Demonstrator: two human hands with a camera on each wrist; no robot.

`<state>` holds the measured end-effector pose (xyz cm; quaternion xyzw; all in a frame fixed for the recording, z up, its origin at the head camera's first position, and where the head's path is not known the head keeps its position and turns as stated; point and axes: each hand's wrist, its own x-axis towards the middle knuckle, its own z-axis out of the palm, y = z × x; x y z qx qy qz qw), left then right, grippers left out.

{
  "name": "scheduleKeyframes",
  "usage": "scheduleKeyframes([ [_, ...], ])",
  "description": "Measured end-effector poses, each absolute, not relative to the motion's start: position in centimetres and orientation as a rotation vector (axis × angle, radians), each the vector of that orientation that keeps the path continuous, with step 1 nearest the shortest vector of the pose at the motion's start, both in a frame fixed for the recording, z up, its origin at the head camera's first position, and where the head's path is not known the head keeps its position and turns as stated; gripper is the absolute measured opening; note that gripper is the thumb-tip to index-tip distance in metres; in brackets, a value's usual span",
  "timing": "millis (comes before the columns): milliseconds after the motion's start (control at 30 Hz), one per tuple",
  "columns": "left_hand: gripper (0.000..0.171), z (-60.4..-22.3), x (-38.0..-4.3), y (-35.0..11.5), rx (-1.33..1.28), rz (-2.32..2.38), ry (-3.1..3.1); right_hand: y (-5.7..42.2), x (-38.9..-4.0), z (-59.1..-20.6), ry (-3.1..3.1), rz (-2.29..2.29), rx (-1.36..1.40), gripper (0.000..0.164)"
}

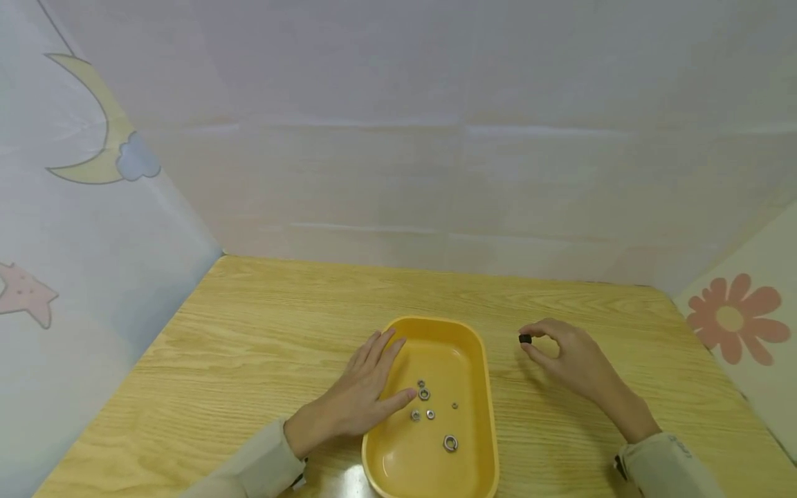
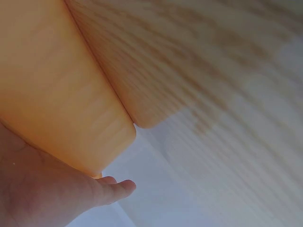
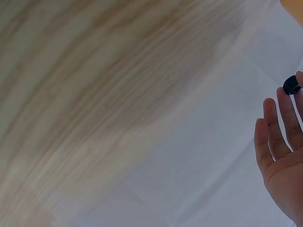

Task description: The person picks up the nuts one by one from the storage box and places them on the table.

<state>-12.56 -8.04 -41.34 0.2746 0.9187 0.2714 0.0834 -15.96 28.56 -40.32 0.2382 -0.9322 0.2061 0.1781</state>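
Observation:
My right hand (image 1: 575, 360) pinches a small black cylindrical piece (image 1: 526, 339) between thumb and fingertips, over the table to the right of a yellow tray (image 1: 492, 429). In the right wrist view the black piece (image 3: 291, 85) looks like a short round cap at the fingertips, and the other fingers are stretched out. My left hand (image 1: 364, 391) rests on the tray's left rim with straight, spread fingers, the thumb reaching over the inside. Several metal nuts lie on the tray floor, among them a larger nut (image 1: 451, 443) near the front and a smaller nut (image 1: 424, 394) near the thumb.
The tray stands on a wood-grain table (image 1: 280, 325). A pale wall covering (image 1: 386, 194) rises behind the table's back edge, with similar sides at left and right. A flower print (image 1: 728, 318) marks the right side.

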Motion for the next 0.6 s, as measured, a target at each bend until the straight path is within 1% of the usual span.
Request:
scheduleKeyframes([
  [600,0.082,-41.3,-12.5,-8.1,0.822,0.817,2.728,31.0,-16.8,-40.7,-2.908,0.589,0.440,0.026],
])
